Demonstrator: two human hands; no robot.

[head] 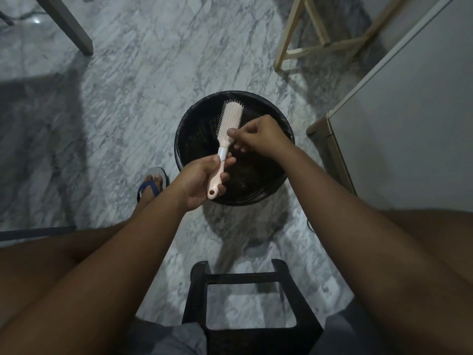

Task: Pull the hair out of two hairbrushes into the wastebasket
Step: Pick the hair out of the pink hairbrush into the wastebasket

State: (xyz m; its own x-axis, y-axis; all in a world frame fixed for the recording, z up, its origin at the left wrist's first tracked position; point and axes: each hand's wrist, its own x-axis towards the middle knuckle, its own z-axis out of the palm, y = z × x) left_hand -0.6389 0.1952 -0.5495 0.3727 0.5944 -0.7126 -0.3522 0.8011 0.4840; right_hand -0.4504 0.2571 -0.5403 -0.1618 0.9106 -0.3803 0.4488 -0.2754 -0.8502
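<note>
A pale pink hairbrush (228,119) with white bristles is held over a round black wastebasket (194,124) lined with a black bag. My left hand (199,180) grips the brush's handle, head pointing away from me. My right hand (258,135) is at the lower end of the bristle pad, fingers curled and pinching at the bristles; any hair between the fingertips is too fine to see. Only one hairbrush is in view.
The basket stands on a grey marbled floor. A black plastic stool (245,303) is between my knees. A foot in a blue sandal (152,187) lies left of the basket. A white cabinet (409,124) stands right, wooden stool legs (307,34) behind.
</note>
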